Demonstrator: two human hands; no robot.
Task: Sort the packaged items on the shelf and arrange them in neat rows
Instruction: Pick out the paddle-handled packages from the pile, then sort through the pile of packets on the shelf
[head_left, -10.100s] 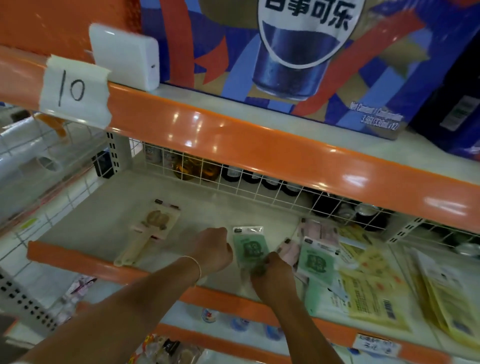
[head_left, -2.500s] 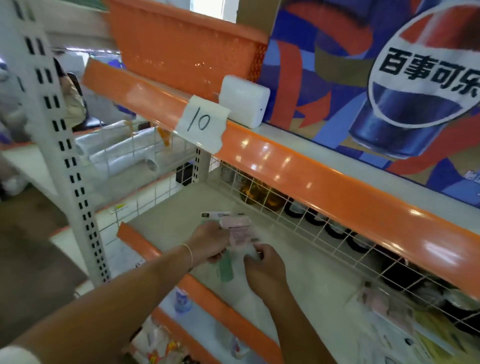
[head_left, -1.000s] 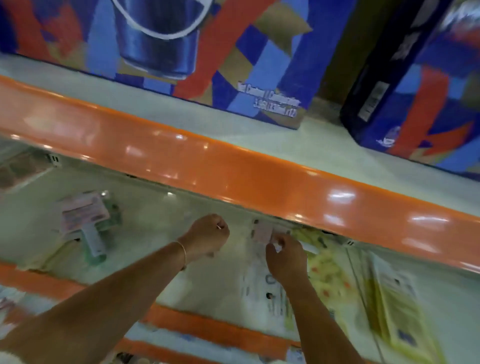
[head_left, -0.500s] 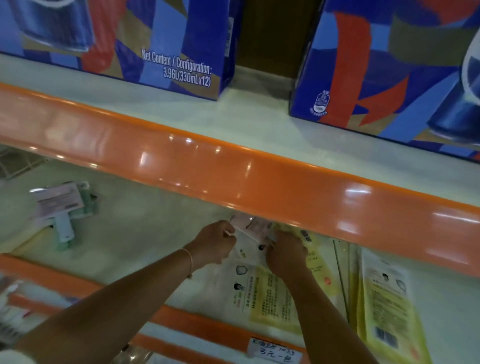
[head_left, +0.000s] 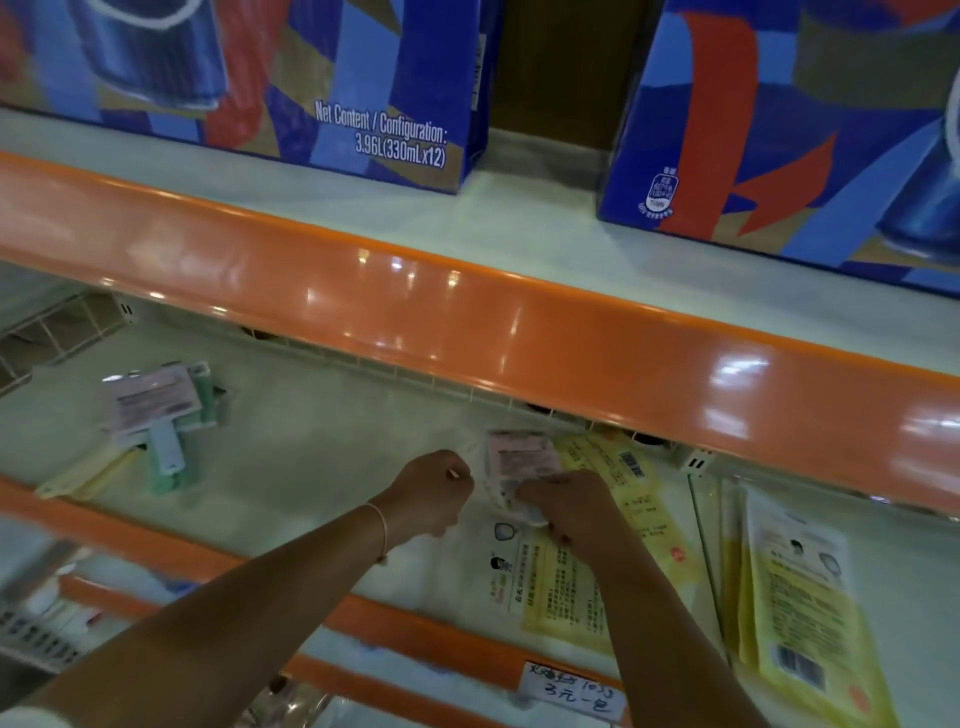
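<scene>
Shelf (head_left: 322, 457), right hand (head_left: 566, 506) pinching pink packet (head_left: 519, 457)

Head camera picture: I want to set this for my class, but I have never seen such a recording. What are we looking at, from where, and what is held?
No machine here: a person wears a camera on the head, looking down at their own hands inside a shop shelf. The right hand pinches a pink packet lying over yellow mask packs. The left hand is curled beside it; whether it grips anything is unclear. A sorted pile of packets lies further left. Cola cartons stand above.
</scene>
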